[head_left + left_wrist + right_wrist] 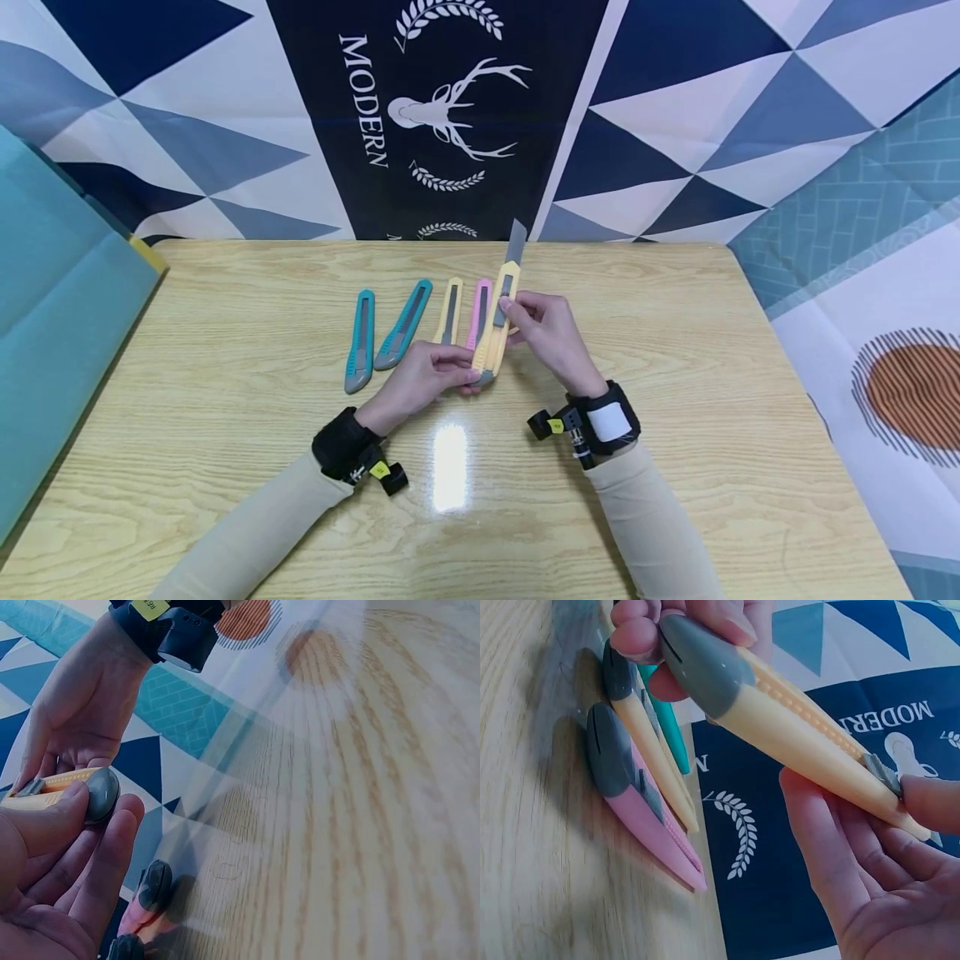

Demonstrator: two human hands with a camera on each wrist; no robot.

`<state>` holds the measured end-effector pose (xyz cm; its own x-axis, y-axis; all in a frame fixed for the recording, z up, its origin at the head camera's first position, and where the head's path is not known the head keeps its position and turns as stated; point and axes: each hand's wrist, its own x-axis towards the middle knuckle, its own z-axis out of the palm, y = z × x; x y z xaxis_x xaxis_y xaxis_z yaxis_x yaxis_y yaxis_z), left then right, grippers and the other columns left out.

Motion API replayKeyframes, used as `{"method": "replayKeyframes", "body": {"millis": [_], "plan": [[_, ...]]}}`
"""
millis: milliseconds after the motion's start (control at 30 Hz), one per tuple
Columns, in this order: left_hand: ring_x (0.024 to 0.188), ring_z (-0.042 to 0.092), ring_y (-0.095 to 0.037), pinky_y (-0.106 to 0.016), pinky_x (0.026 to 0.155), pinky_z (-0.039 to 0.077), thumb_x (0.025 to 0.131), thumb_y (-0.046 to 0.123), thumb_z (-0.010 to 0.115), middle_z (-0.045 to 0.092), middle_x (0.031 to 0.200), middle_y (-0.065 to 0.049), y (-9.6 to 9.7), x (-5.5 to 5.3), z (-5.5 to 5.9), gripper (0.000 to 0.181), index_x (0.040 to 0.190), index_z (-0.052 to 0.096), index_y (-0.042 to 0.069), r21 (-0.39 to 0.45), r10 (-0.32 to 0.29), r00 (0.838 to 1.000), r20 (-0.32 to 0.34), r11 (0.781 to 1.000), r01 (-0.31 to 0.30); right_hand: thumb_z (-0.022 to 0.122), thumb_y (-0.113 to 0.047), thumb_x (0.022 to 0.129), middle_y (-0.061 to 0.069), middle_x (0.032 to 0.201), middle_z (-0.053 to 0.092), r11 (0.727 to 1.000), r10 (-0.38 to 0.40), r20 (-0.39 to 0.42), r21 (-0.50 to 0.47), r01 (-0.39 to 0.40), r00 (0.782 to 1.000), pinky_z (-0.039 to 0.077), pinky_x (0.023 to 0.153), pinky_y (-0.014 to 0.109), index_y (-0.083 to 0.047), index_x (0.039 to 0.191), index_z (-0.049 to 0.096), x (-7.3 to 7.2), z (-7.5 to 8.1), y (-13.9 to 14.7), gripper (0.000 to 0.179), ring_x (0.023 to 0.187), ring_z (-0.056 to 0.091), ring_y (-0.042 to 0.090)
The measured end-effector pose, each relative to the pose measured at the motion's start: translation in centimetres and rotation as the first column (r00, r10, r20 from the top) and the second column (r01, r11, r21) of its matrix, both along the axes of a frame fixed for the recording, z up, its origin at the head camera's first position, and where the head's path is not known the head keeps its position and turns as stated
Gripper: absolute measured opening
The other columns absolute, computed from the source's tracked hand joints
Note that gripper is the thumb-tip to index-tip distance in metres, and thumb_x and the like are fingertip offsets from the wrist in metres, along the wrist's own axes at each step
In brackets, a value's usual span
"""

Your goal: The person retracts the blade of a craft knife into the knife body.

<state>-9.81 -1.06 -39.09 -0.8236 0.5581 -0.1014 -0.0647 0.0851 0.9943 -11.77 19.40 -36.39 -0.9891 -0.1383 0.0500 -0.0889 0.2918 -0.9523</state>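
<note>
A yellow utility knife [496, 329] is held above the table, its long grey blade [515, 243] sticking out of the far end. My left hand [422, 377] pinches the grey butt end of this knife [709, 667] between thumb and fingers. Farther up, my right hand [555, 340] grips the body, with its thumb against the grey slider [883, 776]. Beside the hands lie a pink utility knife [641, 810] and a second yellow one [450, 310], the latter partly hidden by the left hand.
Two teal utility knives [360, 342] lie on the wooden table [247, 350], left of the second yellow one. Behind the table's far edge hangs a patterned cloth [450, 192] with a deer print. A teal panel [60, 333] stands along the left side.
</note>
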Motion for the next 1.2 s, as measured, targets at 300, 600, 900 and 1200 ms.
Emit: {"method": "replayKeyframes", "body": {"millis": [300, 600, 900, 1200], "plan": [[0.077, 0.066, -0.029, -0.039, 0.062, 0.054, 0.085, 0.003, 0.065, 0.070, 0.086, -0.017, 0.1, 0.1, 0.1, 0.023, 0.107, 0.064, -0.005, -0.038, 0.017, 0.999, -0.047, 0.999, -0.019, 0.052, -0.029, 0.096, 0.023, 0.084, 0.064, 1.000, 0.013, 0.017, -0.014, -0.013, 1.000, 0.059, 0.060, 0.039, 0.003, 0.092, 0.066, 0.0, -0.1, 0.0, 0.035, 0.071, 0.063, 0.024], [0.076, 0.066, -0.030, -0.019, 0.044, 0.039, 0.085, 0.002, 0.066, 0.070, 0.085, -0.018, 0.3, 0.3, 0.3, 0.022, 0.105, 0.065, -0.004, -0.044, 0.018, 0.998, -0.054, 0.999, -0.020, 0.052, -0.022, 0.096, 0.018, 0.078, 0.066, 1.000, 0.019, 0.001, -0.008, -0.019, 1.000, 0.059, 0.056, 0.036, 0.004, 0.091, 0.066, 0.1, 0.0, 0.1, 0.030, 0.063, 0.064, 0.026], [0.075, 0.066, -0.030, -0.017, 0.040, 0.033, 0.085, 0.003, 0.066, 0.070, 0.084, -0.018, 0.3, 0.3, 0.5, 0.022, 0.106, 0.065, -0.004, -0.066, 0.029, 0.999, -0.036, 0.997, -0.031, 0.051, -0.003, 0.094, 0.028, 0.082, 0.063, 0.999, 0.045, -0.003, 0.016, -0.045, 0.999, 0.059, 0.059, 0.036, 0.014, 0.096, 0.062, 1.4, 2.9, -0.9, 0.020, 0.067, 0.063, 0.036], [0.077, 0.065, -0.031, -0.018, 0.044, 0.040, 0.085, 0.003, 0.065, 0.070, 0.086, -0.019, 0.2, 0.1, 0.1, 0.024, 0.108, 0.064, -0.006, -0.032, 0.028, 1.000, -0.013, 0.999, -0.029, 0.051, -0.003, 0.094, 0.031, 0.087, 0.063, 0.999, 0.028, 0.030, 0.018, -0.028, 0.999, 0.058, 0.064, 0.040, 0.013, 0.103, 0.061, 1.5, 3.0, -1.2, 0.020, 0.073, 0.064, 0.033]]}}
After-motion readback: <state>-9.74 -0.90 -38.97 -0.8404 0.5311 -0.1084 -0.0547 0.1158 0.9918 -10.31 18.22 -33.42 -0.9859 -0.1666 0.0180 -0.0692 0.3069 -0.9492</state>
